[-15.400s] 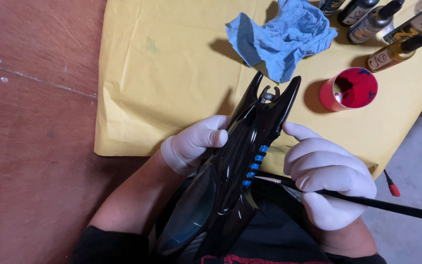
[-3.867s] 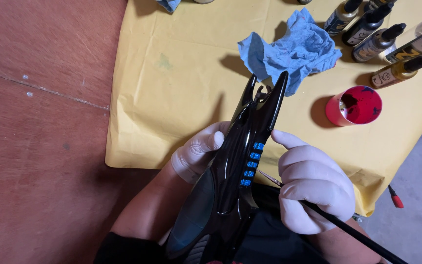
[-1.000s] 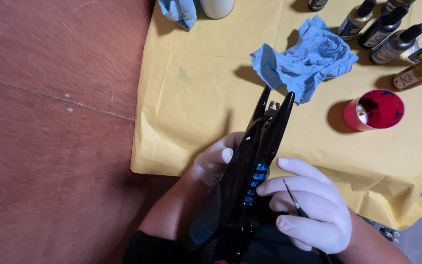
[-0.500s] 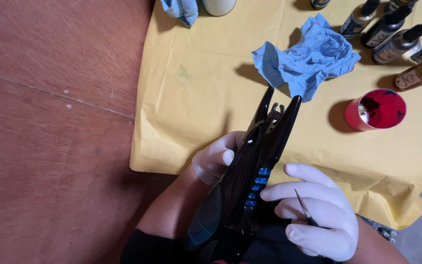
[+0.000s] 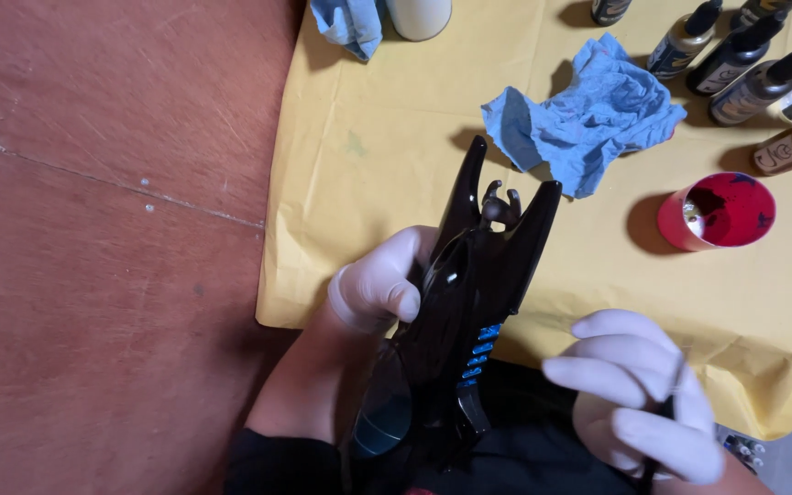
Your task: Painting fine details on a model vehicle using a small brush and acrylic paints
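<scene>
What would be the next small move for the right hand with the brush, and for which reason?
Probably bring the right hand and its thin brush back left to the row of blue stripes on the glossy black model. The left hand holds the model steady, while the brush sits apart from it, touching nothing.

A glossy black plastic model craft (image 5: 456,321) with two pointed prongs and blue-painted side vents is held tilted, prongs aimed over the near edge of the yellow paper sheet (image 5: 396,147).
</scene>
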